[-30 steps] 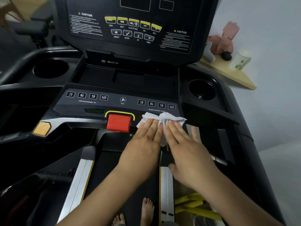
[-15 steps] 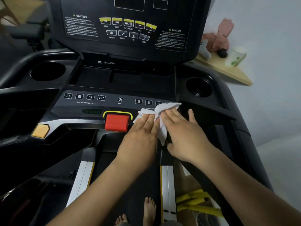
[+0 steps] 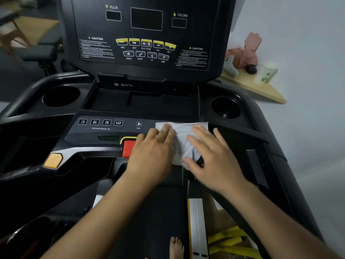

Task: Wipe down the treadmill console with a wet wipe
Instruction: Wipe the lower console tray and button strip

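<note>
The treadmill console fills the view, and its red stop button near the front edge serves as the marker for everything else. Far above that button rises the upright display panel, dark and not yet touched by any cloth. Two cup holders sit above the button, one well to its left and one well to its right. The left hand lies directly right of the button and overlaps its right edge. Its fingers are straight and flat, gripping nothing, simply pressing down on the near left part of the wipe. The right hand lies further right of the button, equally flat and spread, with its fingertips on the wipe's right half and its thumb at the lower edge. Two flat palms probably keep the thin sheet stretched and in full contact, so it slides without bunching. The wet wipe is spread open just up and right of the button, covering the right stretch of the key strip and draping over its front lip. The incline keys up and left of the button, and the fan key just above it, are uncovered and seemingly yet to be wiped.
</note>
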A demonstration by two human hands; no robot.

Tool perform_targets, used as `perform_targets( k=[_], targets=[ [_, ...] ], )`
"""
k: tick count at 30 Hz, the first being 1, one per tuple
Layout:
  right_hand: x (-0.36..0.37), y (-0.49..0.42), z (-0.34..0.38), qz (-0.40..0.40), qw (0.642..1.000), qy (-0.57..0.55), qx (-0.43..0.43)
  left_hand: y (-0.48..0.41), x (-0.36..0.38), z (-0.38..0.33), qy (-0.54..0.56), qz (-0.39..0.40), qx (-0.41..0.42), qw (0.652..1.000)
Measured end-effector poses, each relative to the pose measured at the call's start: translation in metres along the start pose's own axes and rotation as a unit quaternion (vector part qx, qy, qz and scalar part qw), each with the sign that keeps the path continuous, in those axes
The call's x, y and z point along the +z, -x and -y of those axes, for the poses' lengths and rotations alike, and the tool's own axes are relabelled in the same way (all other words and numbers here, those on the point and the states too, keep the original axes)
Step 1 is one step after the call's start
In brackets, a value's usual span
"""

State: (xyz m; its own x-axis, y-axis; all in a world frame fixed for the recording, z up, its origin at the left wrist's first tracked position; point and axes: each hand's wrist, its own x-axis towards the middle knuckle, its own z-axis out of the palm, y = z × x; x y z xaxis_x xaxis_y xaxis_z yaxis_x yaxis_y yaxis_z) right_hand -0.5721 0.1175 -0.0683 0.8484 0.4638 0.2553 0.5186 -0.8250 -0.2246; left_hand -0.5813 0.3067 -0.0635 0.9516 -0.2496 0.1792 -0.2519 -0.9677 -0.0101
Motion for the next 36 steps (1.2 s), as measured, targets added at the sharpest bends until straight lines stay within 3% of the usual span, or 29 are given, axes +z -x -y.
perform_targets(
  k=[3,6,9,15,18,21,23,25,28,31,34,36],
  targets=[
    [0.019,0.016,0.002,0.026,0.998,0.051,-0.018,0.012,0.003,-0.001,0.040,-0.021,0.014,0.999],
    [0.026,0.014,-0.003,0.005,0.998,0.057,-0.006,0.020,0.004,0.000,0.042,0.037,0.030,0.998],
    [0.020,0.009,-0.007,-0.047,0.998,-0.041,0.000,0.015,0.006,0.003,0.023,0.049,0.036,0.998],
    [-0.023,0.002,-0.031,-0.148,0.959,-0.204,0.131,0.002,0.001,0.009,0.061,-0.041,0.041,0.996],
    [-0.034,0.004,-0.020,-0.112,0.965,-0.213,0.105,-0.004,-0.007,0.004,0.065,-0.027,0.007,0.998],
    [-0.020,0.005,-0.002,0.006,0.994,-0.079,0.082,-0.006,-0.011,0.004,0.068,-0.020,0.004,0.997],
    [-0.013,0.003,-0.003,-0.016,0.990,-0.084,0.108,-0.009,-0.017,0.004,0.068,0.015,-0.001,0.998],
    [-0.020,-0.001,-0.010,-0.066,0.961,-0.205,0.171,-0.009,-0.028,0.004,0.087,0.045,-0.034,0.995],
    [-0.037,-0.007,-0.018,-0.070,0.903,-0.366,0.214,-0.008,-0.039,0.007,0.154,0.035,-0.077,0.984],
    [-0.046,-0.018,-0.015,-0.074,0.819,-0.508,0.258,-0.010,-0.045,0.008,0.211,0.036,-0.057,0.975],
    [-0.048,-0.027,-0.010,-0.050,0.743,-0.604,0.283,-0.014,-0.035,0.004,0.168,0.043,-0.020,0.985],
    [-0.045,-0.028,-0.014,-0.082,0.735,-0.604,0.297,-0.015,-0.022,0.001,0.124,-0.016,0.009,0.992]
  ],
)
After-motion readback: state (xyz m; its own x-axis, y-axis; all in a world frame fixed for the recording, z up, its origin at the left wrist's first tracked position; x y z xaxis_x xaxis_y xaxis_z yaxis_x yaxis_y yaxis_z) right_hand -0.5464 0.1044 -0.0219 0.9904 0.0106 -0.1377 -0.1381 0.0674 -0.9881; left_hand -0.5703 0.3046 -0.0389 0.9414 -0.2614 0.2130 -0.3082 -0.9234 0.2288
